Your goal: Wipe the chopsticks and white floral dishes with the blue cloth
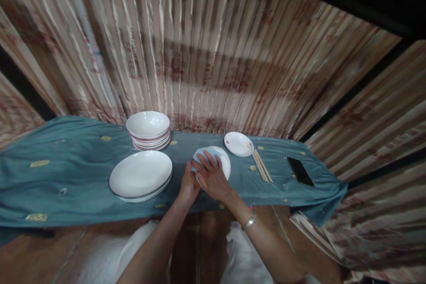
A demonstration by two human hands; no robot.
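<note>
A small white plate point(226, 164) is held near the table's front edge, between my two hands. My left hand point(189, 185) grips its left side, the fingers closed round the rim and partly hidden. A light blue cloth point(199, 155) lies over the plate's face. On top of it, my right hand point(213, 178) presses the cloth to the plate with fingers bent and slightly apart. The plate's lower left part is hidden by my hands.
Left of my hands stand stacked large plates point(141, 173), with stacked white bowls point(148, 125) behind. A floral saucer point(238, 144), wooden chopsticks point(262, 166) and a black phone point(300, 171) lie to the right. A green cloth point(80, 164) covers the narrow table; a curtain point(199, 53) hangs behind.
</note>
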